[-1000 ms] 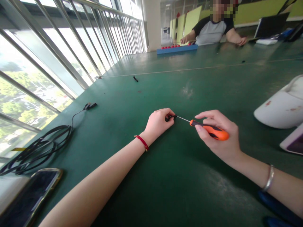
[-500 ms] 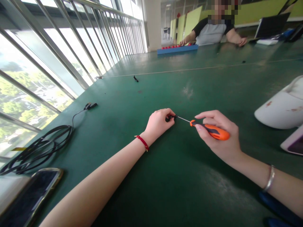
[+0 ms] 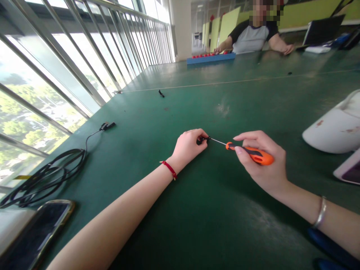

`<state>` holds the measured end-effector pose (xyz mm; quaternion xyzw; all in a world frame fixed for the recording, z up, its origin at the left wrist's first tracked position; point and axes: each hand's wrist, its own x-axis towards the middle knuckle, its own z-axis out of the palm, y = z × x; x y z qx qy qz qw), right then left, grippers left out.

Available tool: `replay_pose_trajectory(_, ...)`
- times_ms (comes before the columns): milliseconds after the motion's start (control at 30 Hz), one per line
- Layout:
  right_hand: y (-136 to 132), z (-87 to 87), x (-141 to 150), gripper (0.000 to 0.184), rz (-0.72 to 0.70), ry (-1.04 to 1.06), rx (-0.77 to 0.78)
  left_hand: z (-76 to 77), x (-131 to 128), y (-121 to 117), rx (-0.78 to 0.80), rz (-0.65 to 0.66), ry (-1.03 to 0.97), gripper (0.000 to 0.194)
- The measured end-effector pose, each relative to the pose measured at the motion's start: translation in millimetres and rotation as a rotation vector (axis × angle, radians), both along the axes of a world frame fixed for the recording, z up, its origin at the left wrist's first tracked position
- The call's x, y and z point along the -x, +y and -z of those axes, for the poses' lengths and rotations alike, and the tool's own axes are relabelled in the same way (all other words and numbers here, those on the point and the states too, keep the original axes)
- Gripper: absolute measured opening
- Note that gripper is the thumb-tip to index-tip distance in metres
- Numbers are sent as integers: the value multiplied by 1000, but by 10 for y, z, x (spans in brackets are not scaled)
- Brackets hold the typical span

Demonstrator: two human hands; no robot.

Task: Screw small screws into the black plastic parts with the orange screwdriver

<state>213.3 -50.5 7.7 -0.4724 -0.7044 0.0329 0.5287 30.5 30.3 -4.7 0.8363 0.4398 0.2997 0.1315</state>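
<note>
My left hand [image 3: 189,144], with a red string bracelet [image 3: 169,170] on its wrist, is closed on a small black part [image 3: 200,140] just above or on the green table [image 3: 180,210]. Fingers cover most of that part, so its kind does not show. In my right hand [image 3: 266,161] is a screwdriver [image 3: 261,156] with an orange and dark grey handle. Its thin metal shaft points left, and the tip meets the black part at my left fingertips. My right thumb lies along the handle while the index finger is lifted off it. A silver bangle [image 3: 320,212] circles my right wrist.
A coiled black cable [image 3: 64,165] and a phone [image 3: 36,232] lie at left, beside metal railings [image 3: 98,45]. At right stand a white cup-like container [image 3: 332,127] and another device [image 3: 348,168]. Across the table, a person [image 3: 250,39] sits behind a blue rack [image 3: 210,58] with red pieces.
My right hand has shifted very slightly to the right along the screwdriver handle. The left hand and the black part stay in place.
</note>
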Motion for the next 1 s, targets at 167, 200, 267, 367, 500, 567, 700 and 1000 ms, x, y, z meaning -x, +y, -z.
replay_pose_trajectory(167, 38, 24, -5, 42, -64, 129, -74, -2, -1, -6, -2, 3, 2, 16)
replay_pose_trajectory(200, 35, 21, -8, 41, -72, 114, -46, -2, -1, -6, -2, 5, 2, 16)
replay_pose_trajectory(267, 15, 9, -9, 30, -45, 51, 13, -4, -3, -5, 0, 4, 4, 16)
replay_pose_trajectory(367, -16, -7, -1, 13, 1, -5, 48, -8, -4, -4, 2, 2, 4, 15)
replay_pose_trajectory(500, 0, 0, 6, 24, -14, 55, -72, -8, -1, -4, 8, 0, 7, 15)
replay_pose_trajectory(567, 15, 6, 3, 36, -38, 100, -88, -6, 2, -2, 8, 1, 8, 15)
replay_pose_trajectory(700, 2, -3, 3, 30, -30, 22, 19, -1, 6, 1, 6, 9, 4, 15)
replay_pose_trajectory(1000, 25, 11, -8, 34, -28, 114, -81, -5, 0, -1, 20, -2, -11, 16)
